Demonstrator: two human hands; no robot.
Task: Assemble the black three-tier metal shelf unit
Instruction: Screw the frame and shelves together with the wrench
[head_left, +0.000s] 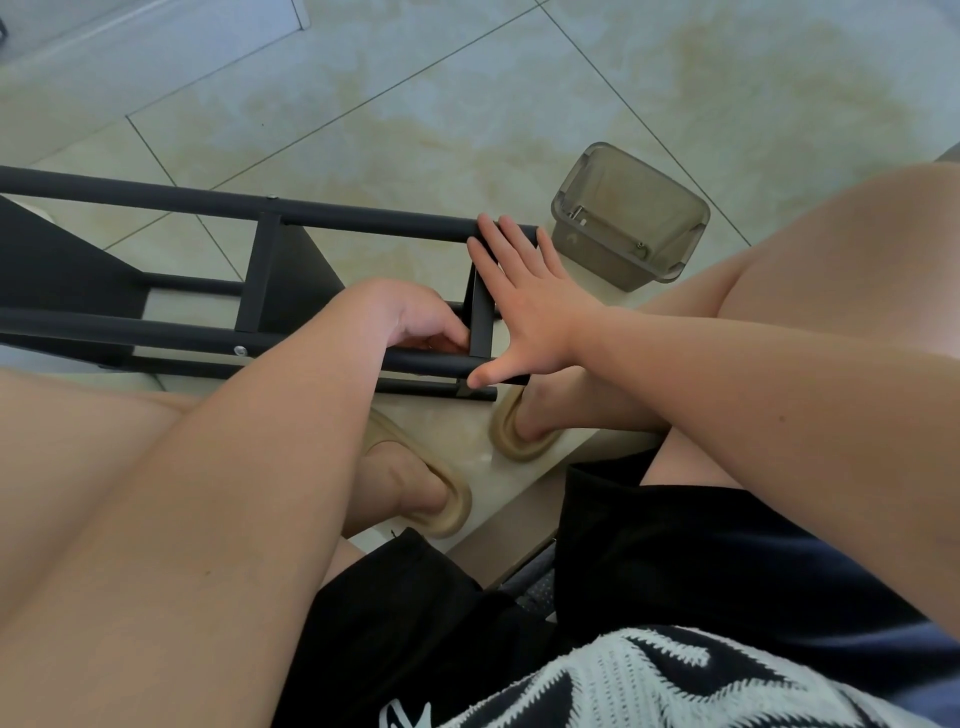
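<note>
The black metal shelf unit (260, 275) lies on its side on the tiled floor, its long tubes running left to right with silver screw heads showing on them. My right hand (524, 306) is spread flat against the end shelf panel (480, 317), fingertips on the upper tube and thumb on the lower tube. My left hand (410, 317) reaches between the tubes just left of that panel, its fingers curled at the lower tube; what they hold is hidden.
A translucent grey plastic box (631, 213) with small screws inside stands on the floor just right of the shelf's end. My knees flank the work, and my feet in tan slippers (524, 436) rest below the frame.
</note>
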